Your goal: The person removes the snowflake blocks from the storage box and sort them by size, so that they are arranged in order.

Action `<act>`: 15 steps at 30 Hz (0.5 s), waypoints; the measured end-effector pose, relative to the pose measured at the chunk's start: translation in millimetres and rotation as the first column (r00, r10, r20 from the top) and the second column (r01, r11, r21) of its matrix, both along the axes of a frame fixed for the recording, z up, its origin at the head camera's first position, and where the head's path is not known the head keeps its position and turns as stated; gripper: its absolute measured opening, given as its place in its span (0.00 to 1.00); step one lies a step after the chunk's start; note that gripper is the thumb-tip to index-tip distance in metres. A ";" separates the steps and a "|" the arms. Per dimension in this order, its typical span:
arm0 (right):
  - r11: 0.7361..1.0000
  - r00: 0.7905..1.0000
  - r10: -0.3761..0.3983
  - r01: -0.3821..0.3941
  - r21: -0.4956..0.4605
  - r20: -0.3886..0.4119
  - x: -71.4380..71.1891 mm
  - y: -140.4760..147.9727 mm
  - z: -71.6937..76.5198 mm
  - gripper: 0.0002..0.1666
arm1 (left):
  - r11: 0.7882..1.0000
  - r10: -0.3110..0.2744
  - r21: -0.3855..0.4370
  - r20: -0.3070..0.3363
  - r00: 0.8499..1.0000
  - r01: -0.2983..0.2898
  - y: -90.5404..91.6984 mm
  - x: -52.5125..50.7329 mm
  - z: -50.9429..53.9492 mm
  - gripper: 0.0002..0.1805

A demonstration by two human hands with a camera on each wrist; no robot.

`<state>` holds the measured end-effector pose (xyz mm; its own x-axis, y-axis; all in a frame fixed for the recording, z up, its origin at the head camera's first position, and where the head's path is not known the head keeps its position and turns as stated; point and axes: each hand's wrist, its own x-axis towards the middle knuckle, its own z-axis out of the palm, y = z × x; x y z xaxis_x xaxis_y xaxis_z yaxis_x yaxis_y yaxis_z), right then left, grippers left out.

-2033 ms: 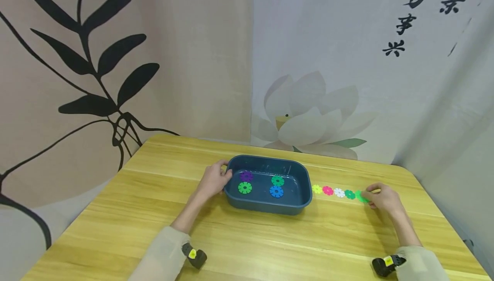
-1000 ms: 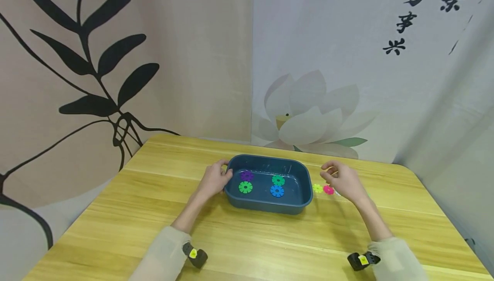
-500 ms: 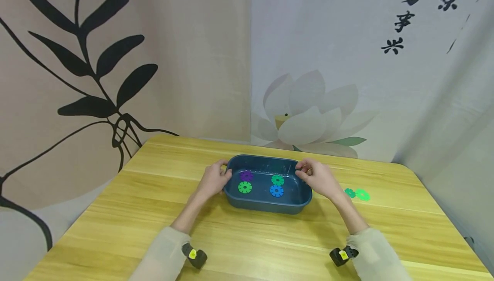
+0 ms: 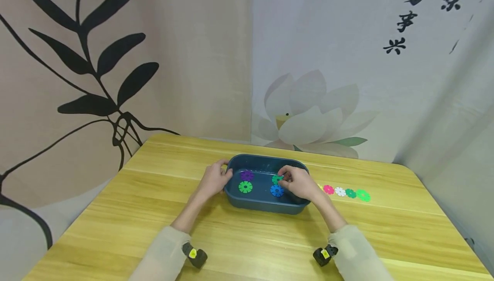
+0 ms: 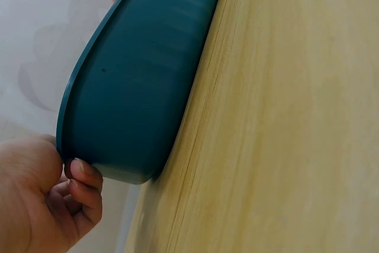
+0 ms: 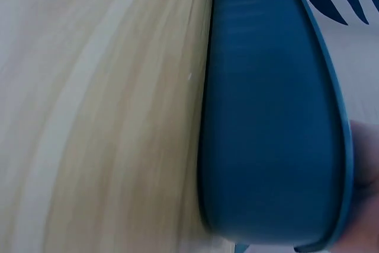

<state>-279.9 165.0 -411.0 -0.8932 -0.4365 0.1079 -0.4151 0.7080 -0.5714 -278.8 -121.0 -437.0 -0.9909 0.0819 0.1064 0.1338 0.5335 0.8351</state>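
Note:
My left hand [image 4: 215,178] grips the left rim of a dark blue plastic basin [image 4: 254,205], thumb over the edge and fingers curled under it in the left wrist view. Reaching over the basin's right side, my right hand [image 4: 300,182] has its thumb and fingertips apart, just above a teal-green snowflake disc [image 4: 276,179]. A blue snowflake disc [image 4: 276,191] lies just in front of that one. On the basin's left side are a purple disc [image 4: 247,175] and a light green disc [image 4: 245,187]. The right wrist view shows mostly the basin's outer wall, the hand's fingers hidden behind it.
Right of the basin, a row of discs lies on the wooden table [image 4: 247,238]: a partly hidden yellow one, a pink disc [image 4: 328,189], a white disc [image 4: 340,191], a green disc [image 4: 350,193] and a light green disc [image 4: 363,195]. A printed curtain [image 4: 200,58] hangs behind.
My right hand has left the light green disc at the row's right end and moved left, over the row and into the basin. The left hand and basin have stayed put.

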 end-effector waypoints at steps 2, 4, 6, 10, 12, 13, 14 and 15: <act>1.000 1.000 0.005 -0.005 0.013 0.024 -0.6 -3.3 -2.2 0.11 | 1.000 0.002 -0.001 0.001 1.000 -0.002 0.2 0.0 0.1 0.21; 1.000 0.998 0.008 -0.010 0.027 0.059 -1.3 -5.8 -4.6 0.12 | 1.000 0.002 0.002 0.003 1.000 -0.002 0.2 0.2 0.0 0.21; 0.999 0.996 0.003 -0.007 0.043 0.093 -2.0 -7.9 -7.0 0.13 | 1.000 -0.001 0.004 0.004 1.000 0.001 0.5 0.5 0.0 0.21; 0.997 0.991 -0.018 0.007 0.079 0.131 -2.5 -12.5 -9.7 0.17 | 1.000 -0.006 0.007 0.007 1.000 0.006 0.9 0.8 0.3 0.21; 0.996 0.990 -0.033 0.020 0.091 0.139 -2.6 -14.7 -10.2 0.18 | 1.000 -0.004 0.006 0.009 1.000 0.004 0.8 1.3 1.0 0.21; 0.995 0.989 -0.038 0.024 0.096 0.142 -2.5 -15.7 -10.4 0.19 | 1.000 -0.004 0.007 0.010 1.000 0.004 0.6 1.3 1.3 0.21; 0.995 0.988 -0.043 0.029 0.097 0.147 -2.4 -16.6 -10.5 0.19 | 1.000 -0.003 0.005 0.010 1.000 0.003 0.5 1.4 1.5 0.21; 0.994 0.988 -0.049 0.035 0.099 0.149 -2.2 -17.3 -10.6 0.19 | 1.000 -0.003 0.005 0.010 1.000 0.003 0.4 1.4 1.8 0.21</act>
<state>-282.1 147.7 -421.6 -0.9138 -0.3999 -0.0703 -0.2978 0.7777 -0.5537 -277.4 -120.6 -435.1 -0.9917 0.0840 0.0973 0.1271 0.5289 0.8391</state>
